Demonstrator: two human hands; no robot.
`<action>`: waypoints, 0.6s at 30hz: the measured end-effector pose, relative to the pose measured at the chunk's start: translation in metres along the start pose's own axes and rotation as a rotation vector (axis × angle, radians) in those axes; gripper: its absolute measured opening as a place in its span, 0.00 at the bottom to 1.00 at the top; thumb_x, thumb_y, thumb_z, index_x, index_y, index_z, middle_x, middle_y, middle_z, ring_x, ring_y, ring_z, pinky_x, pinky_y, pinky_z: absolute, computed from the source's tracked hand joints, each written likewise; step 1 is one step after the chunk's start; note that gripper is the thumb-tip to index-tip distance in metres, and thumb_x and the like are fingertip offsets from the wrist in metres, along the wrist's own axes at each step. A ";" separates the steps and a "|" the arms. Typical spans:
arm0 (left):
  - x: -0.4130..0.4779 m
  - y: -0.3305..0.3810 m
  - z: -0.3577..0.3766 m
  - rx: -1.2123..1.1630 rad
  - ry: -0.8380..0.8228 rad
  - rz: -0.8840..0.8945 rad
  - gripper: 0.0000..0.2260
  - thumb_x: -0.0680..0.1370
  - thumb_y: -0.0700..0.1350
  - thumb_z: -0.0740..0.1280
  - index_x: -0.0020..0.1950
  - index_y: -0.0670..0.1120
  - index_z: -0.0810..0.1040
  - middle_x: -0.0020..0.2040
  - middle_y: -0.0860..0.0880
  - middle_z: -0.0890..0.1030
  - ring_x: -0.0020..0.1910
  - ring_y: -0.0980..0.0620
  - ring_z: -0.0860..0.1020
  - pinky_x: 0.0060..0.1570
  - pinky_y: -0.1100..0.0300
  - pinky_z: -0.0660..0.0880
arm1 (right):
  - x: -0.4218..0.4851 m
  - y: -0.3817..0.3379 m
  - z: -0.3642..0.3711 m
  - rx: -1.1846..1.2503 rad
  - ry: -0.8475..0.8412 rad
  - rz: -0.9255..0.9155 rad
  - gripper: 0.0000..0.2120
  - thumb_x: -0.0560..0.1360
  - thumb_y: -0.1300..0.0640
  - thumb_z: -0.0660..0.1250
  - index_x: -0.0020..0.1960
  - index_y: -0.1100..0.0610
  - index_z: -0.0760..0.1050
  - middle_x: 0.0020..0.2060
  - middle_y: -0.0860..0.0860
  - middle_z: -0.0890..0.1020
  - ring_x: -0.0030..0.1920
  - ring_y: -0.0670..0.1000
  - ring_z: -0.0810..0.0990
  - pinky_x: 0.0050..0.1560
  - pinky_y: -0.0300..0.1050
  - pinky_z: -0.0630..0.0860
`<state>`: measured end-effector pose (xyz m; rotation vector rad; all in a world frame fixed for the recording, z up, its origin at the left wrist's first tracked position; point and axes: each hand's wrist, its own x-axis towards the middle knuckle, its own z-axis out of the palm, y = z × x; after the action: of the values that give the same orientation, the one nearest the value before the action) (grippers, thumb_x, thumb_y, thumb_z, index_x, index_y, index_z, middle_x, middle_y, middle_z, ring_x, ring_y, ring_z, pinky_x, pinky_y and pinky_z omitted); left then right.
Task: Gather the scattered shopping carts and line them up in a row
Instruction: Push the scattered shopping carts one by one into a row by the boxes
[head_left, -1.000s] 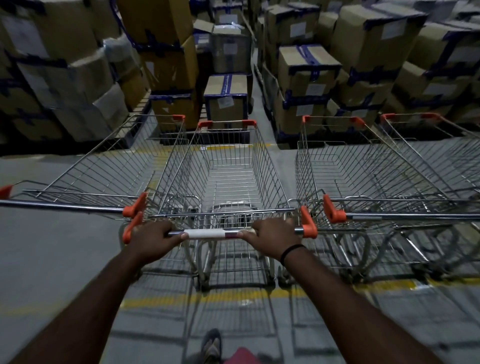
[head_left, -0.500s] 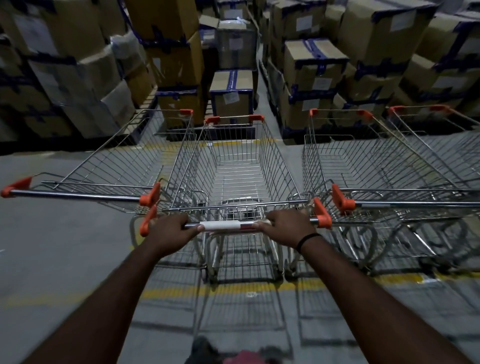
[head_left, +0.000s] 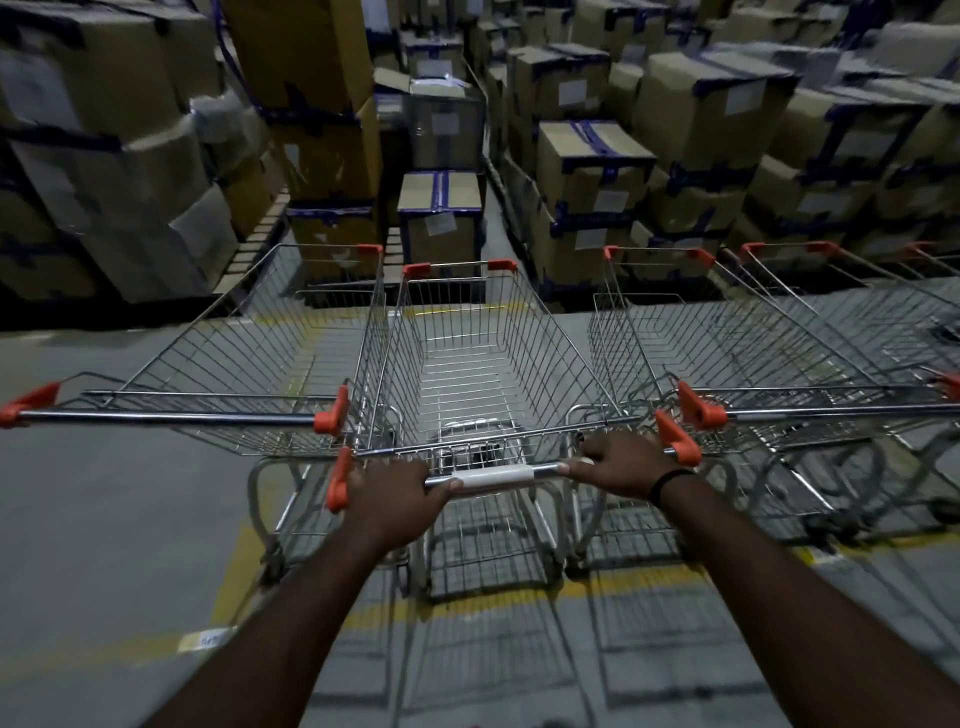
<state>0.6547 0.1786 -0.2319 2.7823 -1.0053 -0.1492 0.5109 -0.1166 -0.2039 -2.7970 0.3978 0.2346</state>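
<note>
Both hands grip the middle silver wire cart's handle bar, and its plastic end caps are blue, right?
Not blue: the head view shows orange plastic end caps. The left hand and right hand do grip the handle bar of the middle silver wire shopping cart.

- The second cart to the right (head_left: 883, 332) is cut off by the right edge.
- Print on the box labels (head_left: 609, 200) is blurred beyond reading.
- The middle cart's handle (head_left: 493, 475) is partly covered by the left hand (head_left: 395, 493) and right hand (head_left: 618, 465).

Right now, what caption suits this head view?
Left hand and right hand grip the middle cart's handle, left cart and right cart flanking it, boxes ahead.
</note>
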 end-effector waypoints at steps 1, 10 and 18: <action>-0.001 -0.003 0.000 -0.015 0.003 0.011 0.28 0.72 0.75 0.49 0.42 0.52 0.72 0.43 0.50 0.81 0.49 0.44 0.80 0.55 0.47 0.74 | -0.001 -0.004 0.000 0.013 -0.016 0.018 0.27 0.69 0.22 0.54 0.41 0.44 0.76 0.36 0.40 0.75 0.46 0.50 0.77 0.46 0.46 0.68; -0.002 -0.014 -0.003 -0.020 -0.080 0.037 0.23 0.74 0.73 0.55 0.43 0.54 0.70 0.49 0.50 0.81 0.53 0.46 0.80 0.59 0.45 0.71 | -0.015 -0.015 0.005 -0.087 0.066 0.196 0.51 0.57 0.12 0.40 0.60 0.40 0.80 0.50 0.45 0.85 0.54 0.51 0.81 0.61 0.52 0.71; 0.002 -0.005 -0.009 0.005 -0.073 -0.003 0.19 0.78 0.70 0.57 0.46 0.55 0.70 0.54 0.50 0.81 0.59 0.45 0.77 0.63 0.42 0.66 | -0.033 -0.010 -0.007 -0.183 0.138 0.263 0.49 0.60 0.15 0.36 0.58 0.42 0.78 0.54 0.46 0.81 0.61 0.49 0.76 0.70 0.57 0.56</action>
<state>0.6607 0.1825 -0.2244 2.8014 -1.0194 -0.2503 0.4833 -0.1019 -0.1879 -2.9439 0.8181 0.1418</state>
